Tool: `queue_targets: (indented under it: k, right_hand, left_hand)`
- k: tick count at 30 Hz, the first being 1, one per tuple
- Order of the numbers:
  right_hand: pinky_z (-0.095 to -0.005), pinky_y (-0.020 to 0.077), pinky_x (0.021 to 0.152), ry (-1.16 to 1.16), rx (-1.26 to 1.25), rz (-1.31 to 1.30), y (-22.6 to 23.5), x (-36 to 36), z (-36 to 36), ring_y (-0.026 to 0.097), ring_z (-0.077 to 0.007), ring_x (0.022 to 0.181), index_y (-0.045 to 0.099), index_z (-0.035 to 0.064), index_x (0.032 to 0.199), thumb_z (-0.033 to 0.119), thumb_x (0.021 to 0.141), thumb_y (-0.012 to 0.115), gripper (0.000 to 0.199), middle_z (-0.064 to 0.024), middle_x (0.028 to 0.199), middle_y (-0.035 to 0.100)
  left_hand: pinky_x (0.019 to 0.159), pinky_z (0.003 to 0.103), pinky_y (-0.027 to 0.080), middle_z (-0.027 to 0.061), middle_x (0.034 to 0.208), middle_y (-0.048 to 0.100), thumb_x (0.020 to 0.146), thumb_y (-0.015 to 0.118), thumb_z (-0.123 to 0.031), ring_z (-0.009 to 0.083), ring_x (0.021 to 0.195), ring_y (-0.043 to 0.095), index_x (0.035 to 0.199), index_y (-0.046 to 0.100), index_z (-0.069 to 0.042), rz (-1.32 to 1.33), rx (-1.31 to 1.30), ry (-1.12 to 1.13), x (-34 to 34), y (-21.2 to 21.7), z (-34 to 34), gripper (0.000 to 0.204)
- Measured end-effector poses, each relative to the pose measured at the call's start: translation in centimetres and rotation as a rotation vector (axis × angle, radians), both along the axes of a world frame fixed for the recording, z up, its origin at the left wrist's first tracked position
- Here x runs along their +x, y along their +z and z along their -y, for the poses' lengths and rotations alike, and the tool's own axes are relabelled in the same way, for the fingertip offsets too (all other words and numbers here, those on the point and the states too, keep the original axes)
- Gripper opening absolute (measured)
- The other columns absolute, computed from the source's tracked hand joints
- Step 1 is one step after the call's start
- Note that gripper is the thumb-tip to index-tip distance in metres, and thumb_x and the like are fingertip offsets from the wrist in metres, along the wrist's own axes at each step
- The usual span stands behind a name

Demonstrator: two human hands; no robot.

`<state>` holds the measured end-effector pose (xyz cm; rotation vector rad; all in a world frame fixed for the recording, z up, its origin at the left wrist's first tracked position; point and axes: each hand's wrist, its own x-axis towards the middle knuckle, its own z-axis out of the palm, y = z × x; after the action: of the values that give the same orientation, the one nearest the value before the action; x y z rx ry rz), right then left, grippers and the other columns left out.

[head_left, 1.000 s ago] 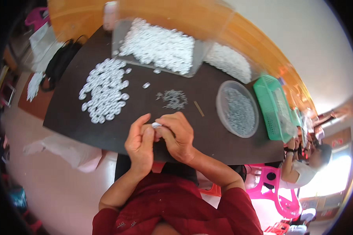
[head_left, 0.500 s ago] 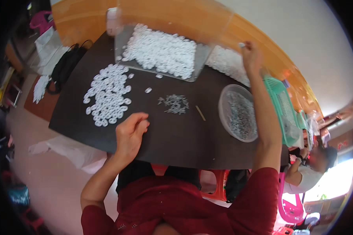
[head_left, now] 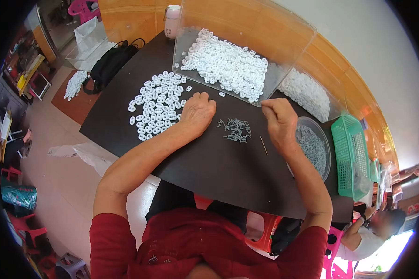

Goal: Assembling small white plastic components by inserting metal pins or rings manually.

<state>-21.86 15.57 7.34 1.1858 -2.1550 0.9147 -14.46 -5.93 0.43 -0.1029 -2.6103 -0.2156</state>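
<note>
My left hand (head_left: 199, 111) is over the table beside the spread of small white oval two-holed plastic pieces (head_left: 160, 102). Its fingers are curled down, hiding whatever they hold. My right hand (head_left: 281, 120) has its fingers pinched together at the near right corner of the clear plastic bin (head_left: 277, 86). What is between those fingertips cannot be made out. The bin is tilted and holds a heap of the same white pieces (head_left: 228, 65). Between my hands lies a small pile of grey screws (head_left: 236, 129), with a thin stick (head_left: 263, 145) to its right.
A round clear tub of screws (head_left: 314, 149) is partly behind my right forearm. Beyond are a bag of white pieces (head_left: 305, 94) and a green basket (head_left: 351, 158). A pink bottle (head_left: 172, 21) stands at the far left. Someone (head_left: 375, 232) sits at the right.
My right hand has come down from the far right, where it held a small white thing, to the bin's corner. My left hand has reached forward, covering where a loose white piece lay.
</note>
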Motion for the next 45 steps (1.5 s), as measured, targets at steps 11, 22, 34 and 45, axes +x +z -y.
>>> queue_targets:
  k: [11,22,34,45]
  right_hand:
    - [-0.0195,0.0429,0.061,0.172,-0.107,0.768,-2.5,2.8,3.9,0.054,-0.0056,0.069,0.065,-0.0019,0.089,0.001,0.080,0.063,0.010,-0.0030,0.076,0.064]
    - [-0.0181,0.0428,0.058,0.363,-0.147,1.118,-0.7,5.7,6.0,0.054,-0.0048,0.066,0.063,-0.0005,0.089,0.011,0.087,0.059,0.012,-0.0040,0.075,0.064]
    - [-0.0202,0.0456,0.063,0.202,-0.151,0.902,-2.5,9.5,5.6,0.056,-0.0063,0.068,0.059,-0.0016,0.089,0.004,0.086,0.058,0.006,-0.0028,0.076,0.061]
    - [-0.0204,0.0450,0.064,0.220,-0.160,0.844,-2.8,9.9,4.4,0.054,-0.0051,0.071,0.061,-0.0013,0.088,0.002,0.084,0.058,0.005,-0.0019,0.080,0.061]
  left_hand:
    - [0.059,0.036,0.045,0.0103,0.072,0.054,0.075,0.061,-0.002,0.0269,0.069,0.056,0.079,0.052,-0.004,-0.070,0.207,-0.113,3.0,1.2,-0.3,0.011]
    - [0.050,0.018,0.040,-0.0005,0.070,0.056,0.088,0.056,-0.006,0.0046,0.060,0.052,0.084,0.053,-0.004,0.094,1.483,-0.279,6.4,4.3,-1.3,0.006]
    - [0.057,0.023,0.045,0.0048,0.075,0.061,0.084,0.063,-0.008,0.0108,0.064,0.055,0.092,0.060,0.001,0.123,1.996,-0.190,8.8,2.5,-3.0,0.013]
    - [0.056,0.022,0.047,0.0104,0.081,0.064,0.086,0.058,-0.003,0.0131,0.065,0.059,0.091,0.058,0.003,-0.035,2.065,-0.182,10.1,0.8,-3.7,0.008]
